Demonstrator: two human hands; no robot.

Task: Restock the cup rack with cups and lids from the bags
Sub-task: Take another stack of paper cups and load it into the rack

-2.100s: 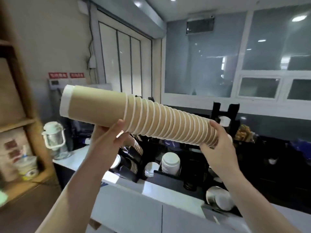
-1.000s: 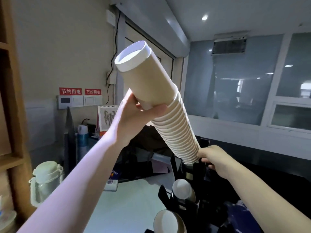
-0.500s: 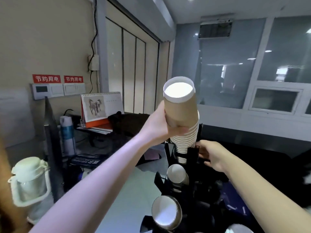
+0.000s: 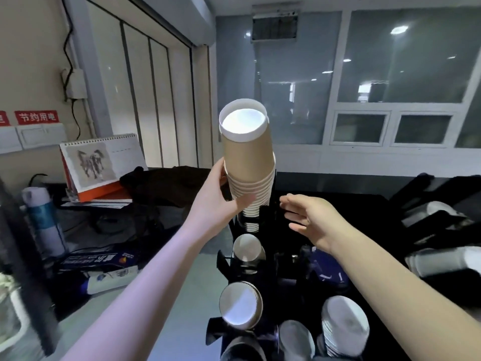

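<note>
Left hand point(image 4: 221, 204) grasping cup stack point(image 4: 247, 162) in black rack point(image 4: 263, 256); right hand point(image 4: 312, 220) released beside, calendar point(image 4: 101, 162) behind.

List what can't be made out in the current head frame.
- Lower end of the cup stack: hidden inside the black rack, seating depth unknown.
- Left hand fingers: behind the stack.
- Right hand: open beside the rack, contact unclear.
- Bottom rack slots: cut by the frame edge, blurred.

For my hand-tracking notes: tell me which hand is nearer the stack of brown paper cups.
Left. The left hand wraps the stack of brown paper cups at its lower part, thumb across the front. The right hand is open just to the stack's right, fingers apart from it.
</note>
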